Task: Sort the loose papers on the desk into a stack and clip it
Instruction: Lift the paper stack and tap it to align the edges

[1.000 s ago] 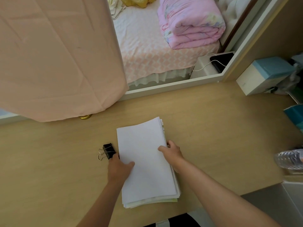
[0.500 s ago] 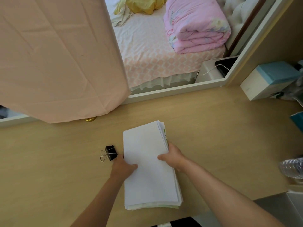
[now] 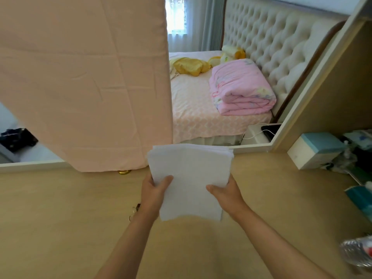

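A stack of white papers (image 3: 191, 174) stands lifted and tilted above the light wooden desk (image 3: 60, 218), its bottom edge near the desk surface. My left hand (image 3: 154, 193) grips the stack's left edge with the thumb on the front sheet. On the right edge, my right hand (image 3: 226, 193) grips the stack the same way. The binder clip (image 3: 135, 211) lies on the desk just left of my left wrist, mostly hidden by it.
A pink cloth (image 3: 84, 81) hangs over the desk's back left. A white and teal box (image 3: 316, 150) stands at the back right, with a teal packet (image 3: 360, 198) and a plastic bottle (image 3: 356, 252) along the right edge. Behind the desk is a bed.
The stack lay flat on the desk with both hands at its sides. Both hands have lifted it upright off the desk, and the camera has tilted up.
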A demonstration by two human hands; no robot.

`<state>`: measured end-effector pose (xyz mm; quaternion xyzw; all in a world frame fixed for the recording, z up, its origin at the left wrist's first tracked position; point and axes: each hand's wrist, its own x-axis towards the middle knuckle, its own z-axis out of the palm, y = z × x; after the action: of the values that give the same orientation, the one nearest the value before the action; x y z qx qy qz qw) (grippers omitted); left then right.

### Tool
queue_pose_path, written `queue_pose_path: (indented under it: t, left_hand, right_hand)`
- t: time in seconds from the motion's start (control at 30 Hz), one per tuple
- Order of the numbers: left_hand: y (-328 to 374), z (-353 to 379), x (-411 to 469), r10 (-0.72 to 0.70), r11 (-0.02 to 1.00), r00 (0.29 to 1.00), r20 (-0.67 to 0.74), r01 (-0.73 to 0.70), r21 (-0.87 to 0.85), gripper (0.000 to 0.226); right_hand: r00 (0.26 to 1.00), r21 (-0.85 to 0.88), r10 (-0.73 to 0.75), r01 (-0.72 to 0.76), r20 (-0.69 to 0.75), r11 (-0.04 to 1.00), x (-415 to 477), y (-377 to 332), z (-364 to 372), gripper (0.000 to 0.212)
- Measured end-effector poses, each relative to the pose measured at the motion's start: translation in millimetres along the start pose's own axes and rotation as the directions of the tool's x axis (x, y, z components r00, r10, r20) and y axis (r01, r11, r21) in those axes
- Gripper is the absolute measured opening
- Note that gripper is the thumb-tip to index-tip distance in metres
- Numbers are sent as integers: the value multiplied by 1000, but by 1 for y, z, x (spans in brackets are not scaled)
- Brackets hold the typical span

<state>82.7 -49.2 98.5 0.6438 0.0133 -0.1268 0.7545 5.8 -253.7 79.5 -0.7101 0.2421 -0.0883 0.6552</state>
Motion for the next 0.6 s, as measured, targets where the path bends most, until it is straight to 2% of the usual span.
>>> queue_pose_path:
  t: [0.07,0.13,0.2,0.27,0.33,0.4,0.53,0.6]
  left_hand:
    - [-7,5,-13,31,999,999,7,-32,5,28]
    - [-18,4,-22,51,997,998,40,-53,52,43]
    - [-21,-1,-27,89,992,994,56,-93,89,64]
    - [-16,-6,-26,167,976,985,44,-172,133,74]
    - [-5,-1,-28,283,944,958,38,-286,167,69]
    - [4,8,-30,333,934,943,-8,-329,137,56]
    - [8,21,-29,274,962,939,-208,-266,67,19]
    - [8,23,-25,220,975,938,-268,-213,56,17]
  right_hand:
    - [1000,15,-5,5,10,1000,-5,6,0,58]
    - [1000,-6,-5,5,16,1000,-13,9,-2,62]
    - [1000,-2,-18,18,3,1000,-16,11,-6,58]
    - [999,39,-53,53,-7,998,-17,9,-10,54]
    - [996,100,-84,85,-18,991,-17,6,-8,52]
    - [994,153,-98,103,-43,983,-19,5,-3,56]
    - [990,184,-137,139,-24,973,-20,3,-3,53]
    - [991,194,-132,135,-28,972,-20,2,-4,48]
